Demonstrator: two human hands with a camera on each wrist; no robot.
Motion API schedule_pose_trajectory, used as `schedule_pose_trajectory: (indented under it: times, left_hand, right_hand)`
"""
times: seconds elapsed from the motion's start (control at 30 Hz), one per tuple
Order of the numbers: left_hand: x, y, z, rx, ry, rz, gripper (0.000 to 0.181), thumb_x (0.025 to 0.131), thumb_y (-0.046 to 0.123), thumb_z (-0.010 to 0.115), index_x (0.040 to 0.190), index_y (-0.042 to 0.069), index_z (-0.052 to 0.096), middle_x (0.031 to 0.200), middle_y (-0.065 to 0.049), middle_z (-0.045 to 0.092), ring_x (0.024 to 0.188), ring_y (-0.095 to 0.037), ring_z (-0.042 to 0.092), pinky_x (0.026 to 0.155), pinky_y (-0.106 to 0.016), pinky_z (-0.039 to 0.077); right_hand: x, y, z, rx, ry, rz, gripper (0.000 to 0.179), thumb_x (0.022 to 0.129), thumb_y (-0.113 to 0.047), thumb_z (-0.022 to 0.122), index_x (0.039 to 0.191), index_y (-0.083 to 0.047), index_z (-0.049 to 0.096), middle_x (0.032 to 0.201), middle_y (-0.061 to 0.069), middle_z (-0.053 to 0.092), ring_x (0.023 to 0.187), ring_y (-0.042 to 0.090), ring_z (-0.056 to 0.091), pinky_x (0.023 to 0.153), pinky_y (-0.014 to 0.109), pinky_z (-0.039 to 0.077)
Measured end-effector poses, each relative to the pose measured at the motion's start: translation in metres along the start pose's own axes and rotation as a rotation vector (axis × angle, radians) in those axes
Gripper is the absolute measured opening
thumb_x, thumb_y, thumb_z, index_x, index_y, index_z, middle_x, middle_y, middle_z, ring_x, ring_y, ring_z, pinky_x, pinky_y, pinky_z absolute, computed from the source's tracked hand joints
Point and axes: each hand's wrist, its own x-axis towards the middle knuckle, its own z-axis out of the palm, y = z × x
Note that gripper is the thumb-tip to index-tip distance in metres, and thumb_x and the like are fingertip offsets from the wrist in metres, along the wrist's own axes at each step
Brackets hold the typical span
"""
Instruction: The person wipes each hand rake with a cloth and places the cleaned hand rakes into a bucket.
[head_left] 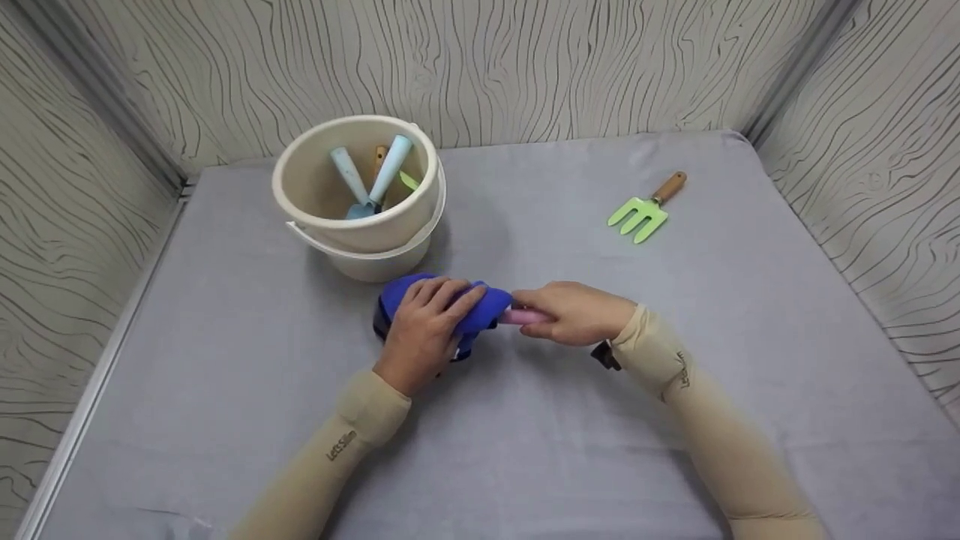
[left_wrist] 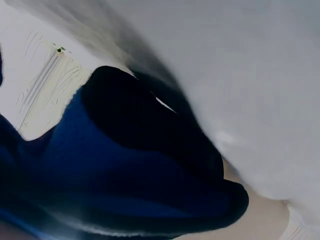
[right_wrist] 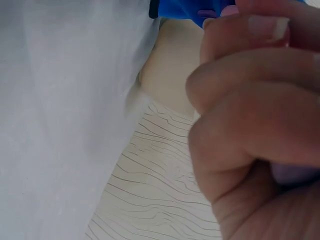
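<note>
My left hand (head_left: 424, 337) holds a blue and black cloth piece (head_left: 491, 301), its fingers bent over the top; the cloth looks like a glove, though its full shape is hidden. My right hand (head_left: 577, 311) grips a pink handle (head_left: 517, 316) whose far end disappears at the cloth, so the tool's head cannot be seen. In the left wrist view the cloth (left_wrist: 125, 175) fills the lower left, with rounded dark patches. Curled fingers (right_wrist: 235, 125) of the right hand wrap the handle in the right wrist view.
Just beyond the cloth stands a cream bucket (head_left: 300, 210) with its bail lowered. Inside lean light blue handles (head_left: 390, 169), a wooden handle (head_left: 379, 159) and something green (head_left: 409, 181). A green hand fork (head_left: 641, 215) lies at the back right. Patterned walls (head_left: 510, 67) enclose the grey-covered table (head_left: 540, 465).
</note>
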Motion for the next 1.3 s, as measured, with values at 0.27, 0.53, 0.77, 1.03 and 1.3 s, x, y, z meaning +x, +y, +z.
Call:
schedule_pose_trajectory:
  times: [0.27,0.53,0.77,1.03,1.3]
  left_hand:
    - [-0.001,-0.012,0.0,-0.066,-0.041,-0.092,0.056,0.088,0.006,0.077,0.14,0.02,0.062,0.132,-0.007,0.064,0.123,-0.029,0.059,0.108,-0.051,0.047]
    - [0.0,-0.025,-0.001,-0.13,-0.035,-0.169,0.054,0.087,-0.001,0.071,0.138,0.016,0.063,0.129,-0.009,0.063,0.121,-0.03,0.058,0.105,-0.049,0.048]
    - [0.001,-0.036,-0.004,-0.202,-0.048,-0.278,0.054,0.087,-0.003,0.071,0.138,0.014,0.061,0.128,-0.008,0.062,0.118,-0.029,0.059,0.103,-0.048,0.051]
    - [0.003,-0.042,-0.007,-0.335,0.047,-0.405,0.048,0.094,0.003,0.07,0.14,0.009,0.057,0.13,-0.013,0.062,0.122,-0.03,0.06,0.108,-0.05,0.048]
    - [0.005,-0.043,-0.009,-0.39,0.337,-0.417,0.044,0.096,0.01,0.071,0.139,0.012,0.061,0.121,-0.014,0.064,0.112,-0.034,0.065,0.102,-0.052,0.05]
  right_hand:
    - [-0.005,0.008,-0.007,0.049,-0.011,-0.005,0.008,0.1,-0.017,0.066,0.102,-0.012,0.06,0.075,-0.007,0.051,0.066,0.011,0.049,0.064,0.028,0.041]
    - [-0.01,0.018,-0.016,0.089,-0.023,0.044,0.011,0.099,-0.019,0.066,0.107,-0.012,0.063,0.078,-0.006,0.054,0.068,0.011,0.05,0.066,0.029,0.041]
    - [-0.017,0.031,-0.023,0.146,0.002,0.08,0.008,0.1,-0.02,0.065,0.107,-0.016,0.063,0.08,-0.004,0.055,0.072,0.013,0.051,0.067,0.03,0.041]
    - [-0.02,0.043,-0.031,0.197,0.04,0.135,0.01,0.1,-0.021,0.067,0.108,-0.014,0.065,0.086,-0.001,0.059,0.075,0.017,0.052,0.068,0.033,0.043]
    - [-0.015,0.048,-0.029,0.222,0.044,0.176,0.012,0.099,-0.022,0.068,0.107,-0.014,0.066,0.086,0.001,0.06,0.075,0.017,0.053,0.068,0.033,0.043]
